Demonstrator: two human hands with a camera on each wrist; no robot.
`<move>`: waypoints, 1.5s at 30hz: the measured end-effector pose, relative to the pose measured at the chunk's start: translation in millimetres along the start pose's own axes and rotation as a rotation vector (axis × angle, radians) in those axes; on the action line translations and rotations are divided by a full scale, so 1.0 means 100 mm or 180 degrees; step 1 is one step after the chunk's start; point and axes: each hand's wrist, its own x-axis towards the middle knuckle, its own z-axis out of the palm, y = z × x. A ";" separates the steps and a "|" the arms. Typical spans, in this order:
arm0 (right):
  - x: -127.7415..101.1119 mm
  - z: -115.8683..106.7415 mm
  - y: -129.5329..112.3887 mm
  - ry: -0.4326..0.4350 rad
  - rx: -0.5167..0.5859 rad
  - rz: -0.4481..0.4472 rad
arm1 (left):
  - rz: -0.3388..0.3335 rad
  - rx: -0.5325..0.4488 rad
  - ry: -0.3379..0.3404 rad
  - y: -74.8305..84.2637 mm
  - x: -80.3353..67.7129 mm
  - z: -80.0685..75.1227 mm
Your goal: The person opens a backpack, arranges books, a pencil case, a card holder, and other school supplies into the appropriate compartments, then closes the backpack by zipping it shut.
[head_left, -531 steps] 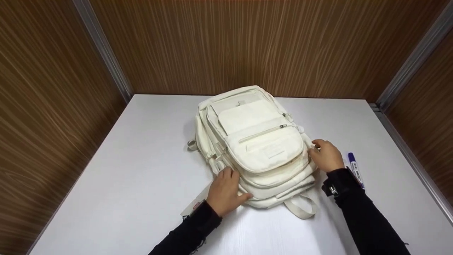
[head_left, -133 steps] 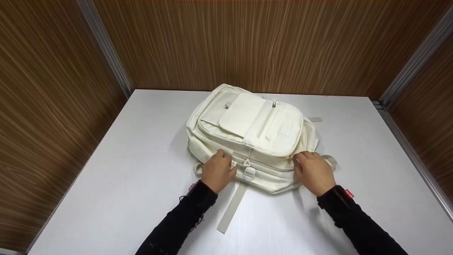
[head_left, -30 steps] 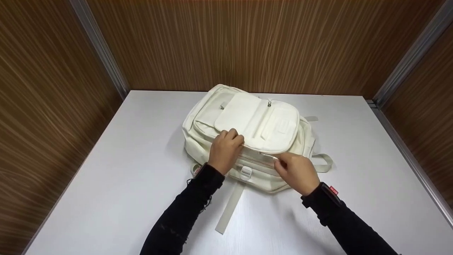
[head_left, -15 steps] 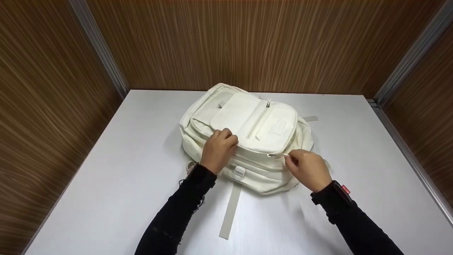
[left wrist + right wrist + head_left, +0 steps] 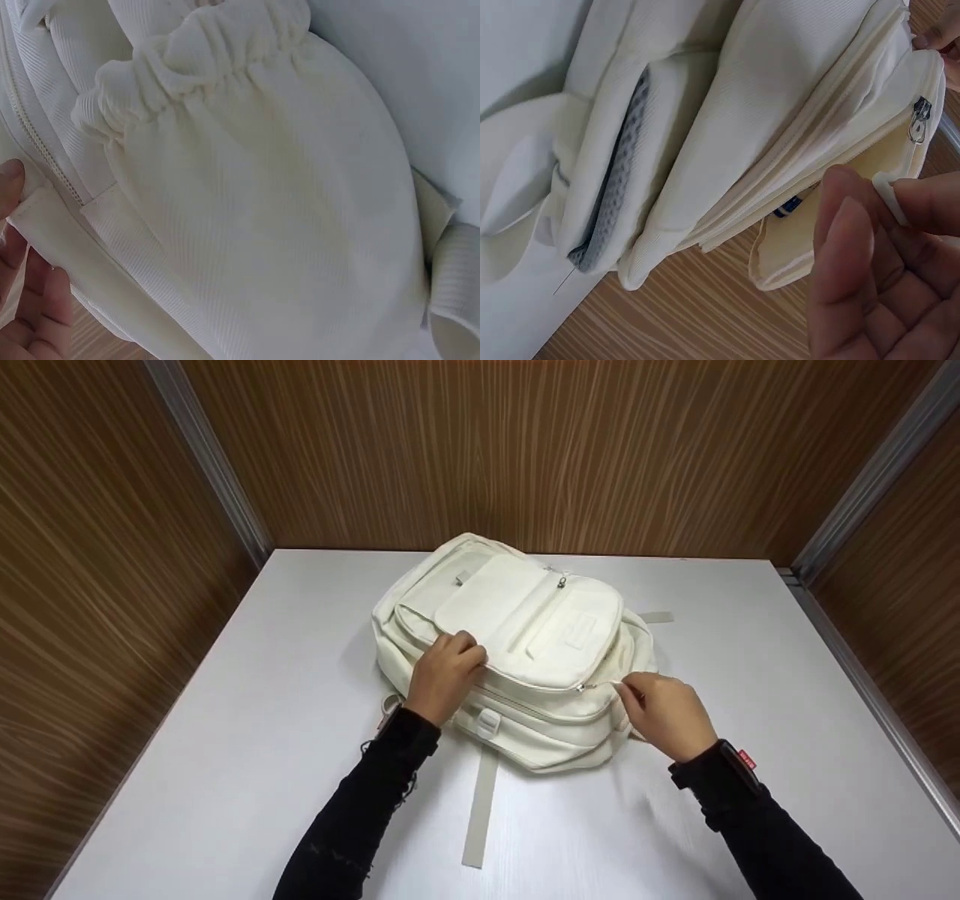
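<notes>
I count one cream backpack (image 5: 517, 645) lying on one white desk (image 5: 262, 750). Two hands are on it: my left hand (image 5: 442, 679) and my right hand (image 5: 667, 716), each in one black sleeve, so two sleeves (image 5: 360, 817). My right-hand grip pinches one zip pull tab (image 5: 889, 196), and one metal slider (image 5: 919, 120) shows beside it. On the front pocket I see one more zip puller (image 5: 562, 582). One plastic buckle (image 5: 487, 722) sits on the near edge, with one long strap (image 5: 480, 802) trailing toward me. One elastic-topped side pocket (image 5: 255, 187) shows by my left hand. Three wood-grain walls (image 5: 525, 450) stand round the desk.
</notes>
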 end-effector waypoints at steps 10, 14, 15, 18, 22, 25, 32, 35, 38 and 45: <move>-0.08 0.01 0.00 -0.0033 0.0098 -0.0030 | -0.0120 -0.0012 -0.0071 -0.07 -0.08 -0.08; -0.12 0.02 -0.02 0.0010 0.0141 -0.0076 | -0.0112 0.0099 -0.0104 0.11 -0.10 -0.10; -0.13 0.02 -0.03 0.0024 0.0153 -0.0091 | -0.0096 0.0147 -0.0092 0.19 -0.09 -0.09; -0.13 0.02 -0.07 0.0100 0.0183 -0.0144 | 0.0045 0.0298 -0.0071 0.46 -0.03 -0.03; -0.14 0.04 -0.13 0.0185 0.0234 -0.0231 | 0.0251 0.0595 -0.0114 0.83 0.05 0.11; -0.13 0.08 -0.16 0.0216 0.0279 -0.0317 | 0.0237 0.0872 -0.0096 1.00 0.07 0.24; -0.12 0.14 -0.17 0.0222 0.0322 -0.0365 | 0.0050 0.1259 0.0276 1.11 0.04 0.46; -0.11 0.15 -0.14 0.0210 0.0303 -0.0333 | 0.0086 0.1281 0.0313 1.11 0.03 0.48; -0.09 0.15 -0.11 0.0214 0.0289 -0.0298 | 0.0106 0.1284 0.0259 1.10 0.03 0.48; -0.04 0.15 -0.02 0.0128 0.0269 -0.0182 | 0.0079 0.1119 0.0280 1.09 0.00 0.45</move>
